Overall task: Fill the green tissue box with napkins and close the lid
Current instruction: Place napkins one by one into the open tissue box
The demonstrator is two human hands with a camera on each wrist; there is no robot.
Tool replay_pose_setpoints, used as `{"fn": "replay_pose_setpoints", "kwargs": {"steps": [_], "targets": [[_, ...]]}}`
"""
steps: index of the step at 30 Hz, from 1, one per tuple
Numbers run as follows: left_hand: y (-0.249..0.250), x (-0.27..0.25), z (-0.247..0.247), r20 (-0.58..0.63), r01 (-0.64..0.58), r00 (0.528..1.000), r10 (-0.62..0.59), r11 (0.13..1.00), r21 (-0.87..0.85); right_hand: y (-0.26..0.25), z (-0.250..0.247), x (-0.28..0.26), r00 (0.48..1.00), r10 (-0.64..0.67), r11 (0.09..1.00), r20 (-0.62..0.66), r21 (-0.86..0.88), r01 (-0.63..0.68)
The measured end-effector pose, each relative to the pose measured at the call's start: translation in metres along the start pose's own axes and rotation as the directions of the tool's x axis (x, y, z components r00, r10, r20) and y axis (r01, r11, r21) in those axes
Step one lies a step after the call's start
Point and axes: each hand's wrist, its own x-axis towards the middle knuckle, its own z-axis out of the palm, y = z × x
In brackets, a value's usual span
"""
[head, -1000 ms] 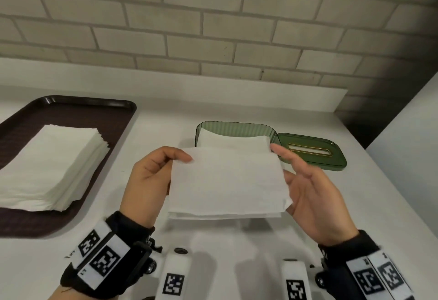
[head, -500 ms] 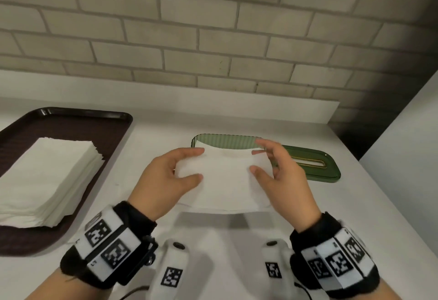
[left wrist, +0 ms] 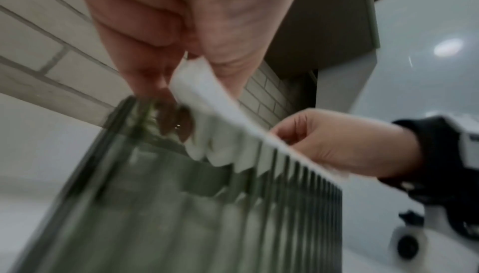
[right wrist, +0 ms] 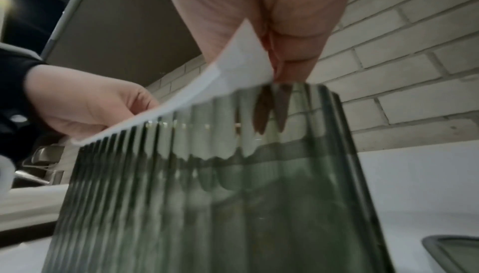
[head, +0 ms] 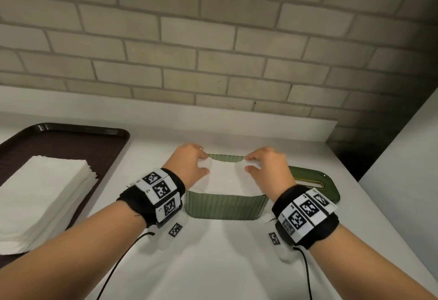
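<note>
The ribbed green tissue box (head: 225, 207) stands open on the white counter in front of me. A white napkin (head: 225, 179) lies across its top, sagging into the opening. My left hand (head: 189, 166) pinches the napkin's left side and my right hand (head: 265, 167) pinches its right side, fingertips dipping inside the box walls. From the left wrist the napkin edge (left wrist: 223, 105) runs between both hands over the box (left wrist: 181, 205); the right wrist view shows the same napkin (right wrist: 228, 76) and box (right wrist: 207, 195). The green lid (head: 317, 184) lies flat to the box's right.
A dark brown tray (head: 59, 141) at the left holds a stack of white napkins (head: 42, 200). A brick wall rises behind the counter ledge. A pale panel (head: 403, 193) bounds the counter on the right.
Both hands moved forward and down, carrying the napkin from in front of the box onto its opening. The hands came closer together and now pinch its sides over the box.
</note>
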Motion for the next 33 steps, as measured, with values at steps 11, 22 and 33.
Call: {"fn": "replay_pose_setpoints", "kwargs": {"steps": [11,22,33], "targets": [[0.004,0.006,0.01,0.107,0.011,0.994,-0.023,0.993,0.114,0.014,0.012,0.006,0.995,-0.033,0.999,0.093,-0.033,0.036],[0.043,0.014,0.007,0.247,-0.105,0.968,0.051,0.972,0.212,-0.01,-0.009,0.015,0.921,0.045,0.912,0.388,-0.392,0.12],[0.029,0.027,0.027,0.423,-0.078,0.896,-0.137,0.889,0.452,-0.018,-0.002,0.024,0.694,0.112,0.824,0.711,-0.457,0.335]]}}
